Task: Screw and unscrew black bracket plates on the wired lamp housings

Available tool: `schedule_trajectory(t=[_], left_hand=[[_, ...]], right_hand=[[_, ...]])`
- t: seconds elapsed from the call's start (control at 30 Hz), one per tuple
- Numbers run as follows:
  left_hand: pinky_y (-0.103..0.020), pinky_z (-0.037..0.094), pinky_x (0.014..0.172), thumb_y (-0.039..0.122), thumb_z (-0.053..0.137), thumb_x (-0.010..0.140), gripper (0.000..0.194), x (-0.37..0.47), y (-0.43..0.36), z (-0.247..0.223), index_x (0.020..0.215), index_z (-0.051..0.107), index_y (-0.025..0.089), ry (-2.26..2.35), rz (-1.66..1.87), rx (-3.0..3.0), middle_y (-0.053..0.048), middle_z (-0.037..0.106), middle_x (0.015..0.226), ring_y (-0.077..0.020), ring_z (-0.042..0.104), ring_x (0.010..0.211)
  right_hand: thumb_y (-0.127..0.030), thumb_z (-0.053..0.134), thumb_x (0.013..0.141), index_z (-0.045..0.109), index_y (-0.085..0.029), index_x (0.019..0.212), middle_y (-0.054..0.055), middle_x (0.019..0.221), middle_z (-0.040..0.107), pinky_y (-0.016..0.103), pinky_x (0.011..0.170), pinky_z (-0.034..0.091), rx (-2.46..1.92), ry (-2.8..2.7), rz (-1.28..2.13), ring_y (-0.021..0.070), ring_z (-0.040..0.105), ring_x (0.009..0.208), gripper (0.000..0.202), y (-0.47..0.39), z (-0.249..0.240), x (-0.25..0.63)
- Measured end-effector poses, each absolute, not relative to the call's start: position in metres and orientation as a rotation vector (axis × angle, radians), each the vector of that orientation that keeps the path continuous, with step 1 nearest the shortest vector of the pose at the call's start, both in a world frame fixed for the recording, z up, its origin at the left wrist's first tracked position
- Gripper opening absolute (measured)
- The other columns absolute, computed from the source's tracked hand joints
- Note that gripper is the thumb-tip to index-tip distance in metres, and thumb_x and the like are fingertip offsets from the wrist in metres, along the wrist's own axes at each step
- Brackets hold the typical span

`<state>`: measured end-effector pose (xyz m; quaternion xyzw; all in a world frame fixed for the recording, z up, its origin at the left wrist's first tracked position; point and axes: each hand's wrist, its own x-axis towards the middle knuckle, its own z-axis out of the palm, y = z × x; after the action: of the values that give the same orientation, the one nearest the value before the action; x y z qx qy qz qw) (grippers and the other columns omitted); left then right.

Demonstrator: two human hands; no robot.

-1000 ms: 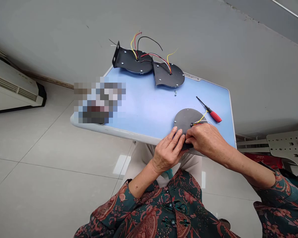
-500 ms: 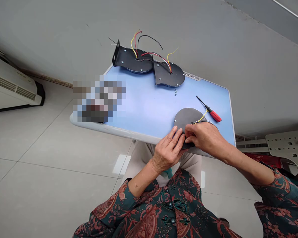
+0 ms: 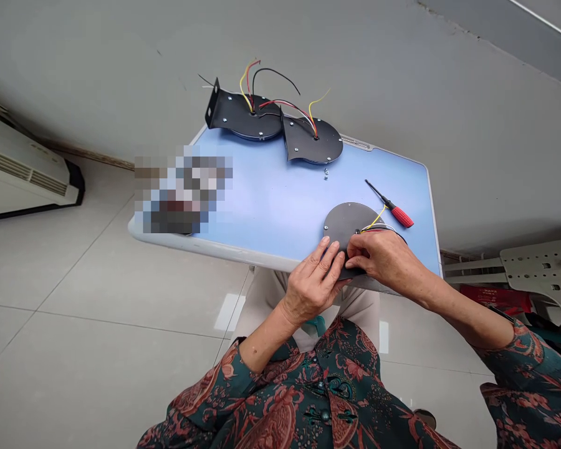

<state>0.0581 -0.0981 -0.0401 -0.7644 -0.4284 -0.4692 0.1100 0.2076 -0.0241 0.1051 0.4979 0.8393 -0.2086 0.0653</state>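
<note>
A black round metal plate [image 3: 343,218] with wires from its middle lies at the near edge of the small table. My left hand [image 3: 311,280] holds the plate's near left side, fingers laid over its top and the thumb out of sight. Beside it, my right hand [image 3: 378,252] pinches thumb and fingertips together just over the plate's near part; whatever they hold is too small to see. Yellow, white, red and black wires [image 3: 376,226] run out under my right hand. A screwdriver [image 3: 397,211] with a red handle lies just beyond.
Two similar black plates [image 3: 315,146] with brackets and upright wires stand at the table's far edge. Small screws [image 3: 326,171] lie in front of them. A blurred patch [image 3: 187,196] covers things on the left of the blue tabletop [image 3: 262,206]. A wall rises behind.
The whole view has shifted slightly, so the table appears a little further left. Both hands keep their places on the plate, with hardly any movement of the fingers.
</note>
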Motion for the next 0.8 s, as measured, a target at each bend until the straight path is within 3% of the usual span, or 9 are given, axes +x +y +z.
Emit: schedule_trajectory(t=[0.3, 0.43, 0.5, 0.57, 0.67, 0.8], left_hand=[[-0.043, 0.057, 0.107, 0.034, 0.063, 0.101, 0.049, 0.058, -0.099, -0.040, 0.142, 0.059, 0.007, -1.273, -1.373, -2.262, -0.023, 0.069, 0.137, -0.0358, 0.049, 0.147], [-0.043, 0.057, 0.107, 0.034, 0.063, 0.101, 0.049, 0.057, -0.099, -0.040, 0.143, 0.058, 0.008, -1.258, -1.376, -2.257, -0.023, 0.070, 0.136, -0.0351, 0.049, 0.148], [-0.043, 0.058, 0.105, 0.033, 0.062, 0.102, 0.048, 0.057, -0.098, -0.040, 0.142, 0.058, 0.007, -1.246, -1.375, -2.248, -0.023, 0.071, 0.134, -0.0353, 0.050, 0.147], [-0.043, 0.059, 0.104, 0.032, 0.062, 0.102, 0.047, 0.057, -0.098, -0.040, 0.141, 0.058, 0.007, -1.241, -1.370, -2.240, -0.023, 0.071, 0.133, -0.0355, 0.052, 0.145], [-0.043, 0.060, 0.102, 0.031, 0.063, 0.101, 0.046, 0.056, -0.098, -0.040, 0.140, 0.059, 0.007, -1.239, -1.349, -2.235, -0.023, 0.072, 0.132, -0.0356, 0.055, 0.143], [-0.044, 0.060, 0.102, 0.030, 0.063, 0.101, 0.046, 0.056, -0.098, -0.040, 0.141, 0.059, 0.007, -1.231, -1.337, -2.230, -0.023, 0.072, 0.133, -0.0359, 0.055, 0.143]], right_hand=[[-0.010, 0.073, 0.087, 0.069, -0.019, 0.079, -0.001, 0.074, 0.071, 0.026, 0.064, 0.042, 1.558, 2.707, -0.923, 0.0122, 0.061, 0.068, 0.012, -0.031, 0.114, 0.222], [-0.025, 0.068, 0.094, 0.074, -0.021, 0.088, 0.000, 0.075, 0.073, 0.028, 0.065, 0.053, 1.778, 2.968, -1.115, 0.0135, 0.067, 0.065, 0.010, -0.025, 0.137, 0.249], [-0.030, 0.067, 0.095, 0.076, -0.020, 0.091, 0.002, 0.077, 0.073, 0.031, 0.067, 0.057, 2.138, 2.979, -0.930, 0.0162, 0.070, 0.068, 0.014, -0.007, 0.136, 0.269], [-0.025, 0.070, 0.089, 0.077, -0.020, 0.094, 0.004, 0.086, 0.076, 0.034, 0.076, 0.058, 2.378, 2.882, -0.544, 0.0183, 0.071, 0.076, 0.010, 0.016, 0.123, 0.289], [-0.022, 0.076, 0.082, 0.077, -0.019, 0.107, 0.007, 0.096, 0.077, 0.039, 0.087, 0.056, 2.282, 2.559, -0.467, 0.0230, 0.072, 0.089, 0.026, 0.044, 0.093, 0.310], [-0.021, 0.067, 0.084, 0.077, -0.019, 0.104, 0.009, 0.103, 0.076, 0.039, 0.088, 0.053, 2.202, 2.519, -0.370, 0.0250, 0.069, 0.096, 0.022, 0.049, 0.066, 0.316]])
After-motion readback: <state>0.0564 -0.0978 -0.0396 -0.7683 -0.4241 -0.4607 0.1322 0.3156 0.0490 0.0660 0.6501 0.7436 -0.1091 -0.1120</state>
